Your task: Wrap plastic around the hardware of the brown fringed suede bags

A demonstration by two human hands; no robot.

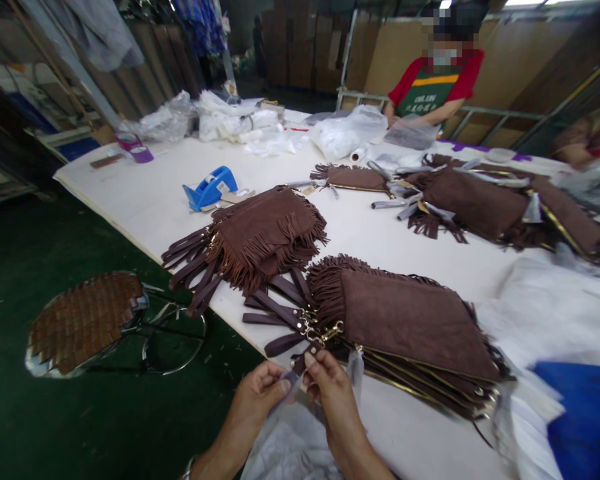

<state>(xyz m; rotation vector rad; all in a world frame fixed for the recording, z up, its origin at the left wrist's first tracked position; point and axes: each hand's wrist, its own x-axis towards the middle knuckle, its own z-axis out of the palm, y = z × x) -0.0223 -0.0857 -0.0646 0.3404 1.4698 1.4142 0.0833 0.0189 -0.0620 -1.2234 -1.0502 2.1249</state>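
At the table's near edge, both hands are closed on one dark wrist strap (pixel 300 364). My left hand (pixel 260 393) pinches its lower part, and my right hand (pixel 330 383) grips it higher up, close to the gold clasps. Right beside them lies a stack of brown fringed pouches (pixel 410 320) with gold zips, its other straps fanned out to the left. A grey-wrapped zip pull (pixel 355 370) hangs by my right hand. Farther back sits a second pile of brown fringed pouches (pixel 265 230), straps pointing left.
A blue tape dispenser (pixel 211 190) stands behind the second pile. More pouches (pixel 475 200) lie at the right, clear plastic bags (pixel 350 130) at the back. A person in a green apron (pixel 430 90) is across the table. A stool (pixel 87 320) stands at left; something blue (pixel 583 420) lies at right.
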